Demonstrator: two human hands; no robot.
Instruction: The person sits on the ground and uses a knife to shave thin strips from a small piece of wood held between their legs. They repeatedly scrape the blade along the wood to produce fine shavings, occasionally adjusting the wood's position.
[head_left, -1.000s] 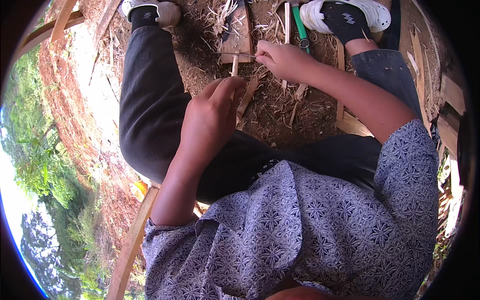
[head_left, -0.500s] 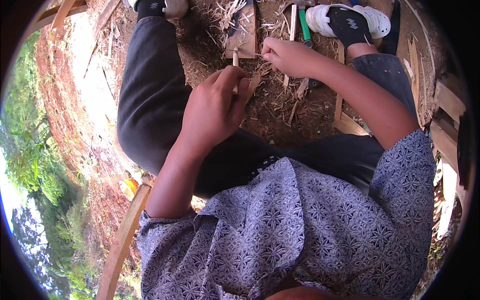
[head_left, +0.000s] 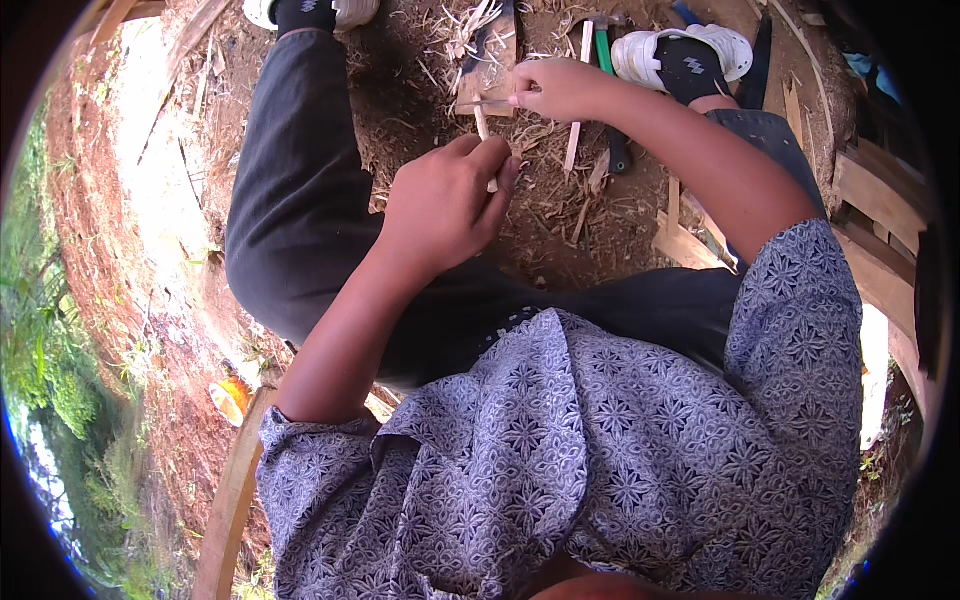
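Note:
My left hand (head_left: pixel 447 205) is closed around a thin, pale wooden stick (head_left: pixel 482 122), whose upper end sticks out past the fingers and leans slightly left. Beyond it and to the right, my right hand (head_left: pixel 553 88) grips a knife; the handle is hidden in the fist. The narrow knife blade (head_left: pixel 490 102) points left and lies across the stick near its tip. Behind the stick, a flat wooden board (head_left: pixel 495 72) rests on the ground with curled shavings (head_left: pixel 474 28) on it.
A green-handled hammer (head_left: pixel 604 48) lies beside a pale wood strip (head_left: pixel 575 145) right of the board. Near it is a dark tool handle (head_left: pixel 618 152). Wood shavings litter the soil between my legs. Timber pieces (head_left: pixel 885 205) stand at the right, and a curved wooden beam (head_left: pixel 232 500) at the lower left.
My right hand has moved slightly up and left, with the blade still across the stick. My left hand and the stick have shifted a little to the right.

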